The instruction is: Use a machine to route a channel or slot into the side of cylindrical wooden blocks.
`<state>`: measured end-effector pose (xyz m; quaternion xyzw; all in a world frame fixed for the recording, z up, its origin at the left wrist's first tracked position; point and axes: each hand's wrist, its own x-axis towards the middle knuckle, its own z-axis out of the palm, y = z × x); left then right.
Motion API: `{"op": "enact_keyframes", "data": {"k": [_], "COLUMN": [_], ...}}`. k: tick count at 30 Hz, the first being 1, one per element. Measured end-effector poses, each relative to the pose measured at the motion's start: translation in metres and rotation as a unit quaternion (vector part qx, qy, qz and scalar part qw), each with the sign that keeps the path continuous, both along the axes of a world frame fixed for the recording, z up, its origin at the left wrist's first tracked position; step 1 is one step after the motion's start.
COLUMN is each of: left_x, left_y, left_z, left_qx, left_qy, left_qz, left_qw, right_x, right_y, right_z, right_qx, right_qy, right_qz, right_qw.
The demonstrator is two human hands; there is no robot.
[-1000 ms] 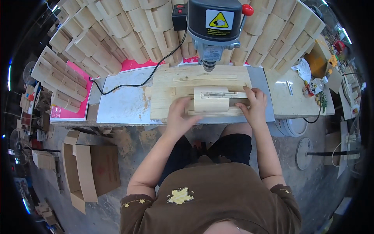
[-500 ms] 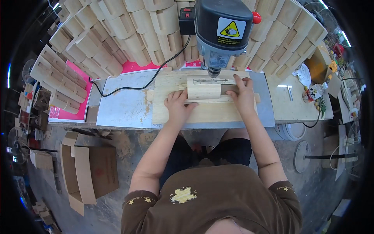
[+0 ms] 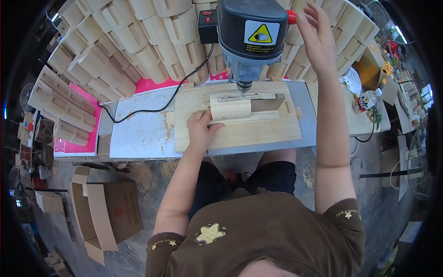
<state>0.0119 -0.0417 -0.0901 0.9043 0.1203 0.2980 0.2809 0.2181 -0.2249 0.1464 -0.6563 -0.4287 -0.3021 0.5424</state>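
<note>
**Fingers on the block, other hand up at the drill lever**

Fingers [image 3: 208, 124] of my left hand [image 3: 200, 131] lie flat and slightly spread, pressing the pale wooden block [image 3: 230, 109] by its near left corner. My right hand [image 3: 317, 34] is raised beside the drill press head [image 3: 251, 30], fingers loosely open, just beside the red knob [image 3: 291, 17]; whether it touches the knob I cannot tell.

Stacks of curved wooden pieces [image 3: 134, 46] crowd the back of the bench. A black cable [image 3: 152, 110] loops across the metal tabletop [image 3: 138, 134]. A plastic bottle [image 3: 367, 99] lies off to my right, and an open cardboard box [image 3: 108, 214] sits on the floor.

The block is light, smooth, rounded on top, sitting on the plank jig [image 3: 249, 131] directly under the drill bit [image 3: 243, 87], against a darker stop.
</note>
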Motion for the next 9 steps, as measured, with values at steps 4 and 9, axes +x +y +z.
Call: {"op": "enact_keyframes", "data": {"k": [4, 9], "left_x": [0.001, -0.001], "left_y": [0.000, -0.001], "left_z": [-0.003, 0.003], "left_qx": [-0.014, -0.013], "left_qy": [0.002, 0.022], "left_qz": [-0.009, 0.001], "left_qw": [1.000, 1.000], "right_x": [0.016, -0.029], "right_y": [0.019, -0.001], "right_z": [0.018, 0.029], "right_qx": [-0.154, -0.353], "right_qy": [0.144, 0.150], "right_qz": [0.016, -0.165], "right_qw": [0.977, 0.909]}}
